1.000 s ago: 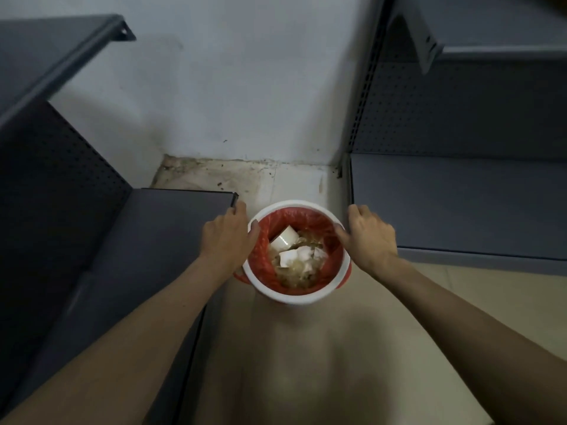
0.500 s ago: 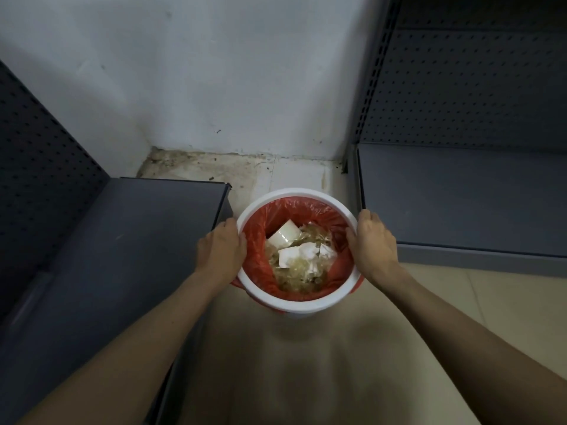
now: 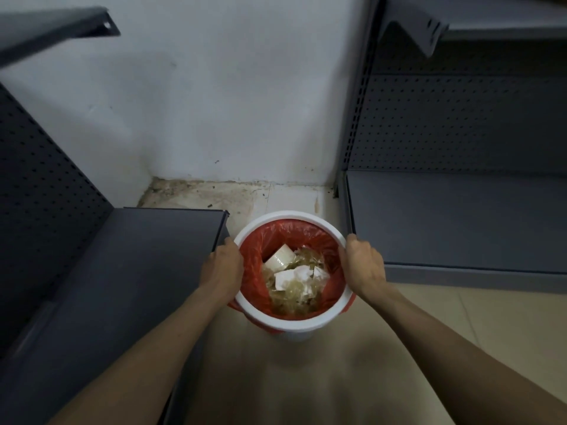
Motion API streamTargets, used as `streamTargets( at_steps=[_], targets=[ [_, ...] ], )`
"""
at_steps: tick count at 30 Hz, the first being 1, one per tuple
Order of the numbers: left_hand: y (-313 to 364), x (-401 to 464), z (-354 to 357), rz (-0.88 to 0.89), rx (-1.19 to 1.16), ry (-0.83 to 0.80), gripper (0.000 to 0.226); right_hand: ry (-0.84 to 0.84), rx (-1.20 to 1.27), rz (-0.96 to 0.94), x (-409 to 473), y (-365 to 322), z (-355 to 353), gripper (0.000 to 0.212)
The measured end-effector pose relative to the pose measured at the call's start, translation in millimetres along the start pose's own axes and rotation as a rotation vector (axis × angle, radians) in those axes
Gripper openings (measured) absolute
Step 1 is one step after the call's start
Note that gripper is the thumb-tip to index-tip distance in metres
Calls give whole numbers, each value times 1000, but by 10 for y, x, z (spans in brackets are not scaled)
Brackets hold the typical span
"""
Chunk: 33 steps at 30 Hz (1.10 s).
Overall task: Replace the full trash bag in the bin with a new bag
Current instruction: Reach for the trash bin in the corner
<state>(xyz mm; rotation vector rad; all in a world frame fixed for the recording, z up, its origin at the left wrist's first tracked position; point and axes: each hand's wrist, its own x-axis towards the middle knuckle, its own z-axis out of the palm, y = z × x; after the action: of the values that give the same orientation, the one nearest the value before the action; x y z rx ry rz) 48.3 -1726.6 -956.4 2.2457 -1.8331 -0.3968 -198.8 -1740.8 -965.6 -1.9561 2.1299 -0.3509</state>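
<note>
A round white bin (image 3: 288,325) stands on the tiled floor between two dark shelf units. A red trash bag (image 3: 310,233) lines it, folded over the rim, with white paper scraps and crumpled clear plastic (image 3: 294,280) inside. My left hand (image 3: 222,266) grips the bin's left rim, fingers curled over the edge. My right hand (image 3: 363,265) grips the right rim the same way. No new bag is in view.
A dark grey shelf base (image 3: 122,286) lies close on the left, its corner beside my left hand. Another shelf base (image 3: 460,222) with a perforated back panel sits on the right. A stained white wall (image 3: 230,102) closes the corner behind. Beige floor tiles (image 3: 291,378) extend toward me.
Both hands have stayed on the bin's rim. The view has tilted up again, so the upper shelf brackets show at the top; the bin sits slightly lower and closer in the picture.
</note>
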Motion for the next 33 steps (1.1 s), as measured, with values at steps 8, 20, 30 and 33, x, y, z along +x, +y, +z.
streamTargets(
  at_steps=[8,20,30,33],
  targets=[
    [80,-7,-214,68,117,128,25,89,17,-39,81,-18,-273,19],
    [475,22,-440,221,139,149,25,136,-18,-64,67,247,-689,15],
    [1688,-107,36,432,144,100,22,198,-151,129,-269,1477,-1171,15],
    [1995,-182,272,492,103,80,24,214,-150,199,-426,1826,-1203,17]
  ],
)
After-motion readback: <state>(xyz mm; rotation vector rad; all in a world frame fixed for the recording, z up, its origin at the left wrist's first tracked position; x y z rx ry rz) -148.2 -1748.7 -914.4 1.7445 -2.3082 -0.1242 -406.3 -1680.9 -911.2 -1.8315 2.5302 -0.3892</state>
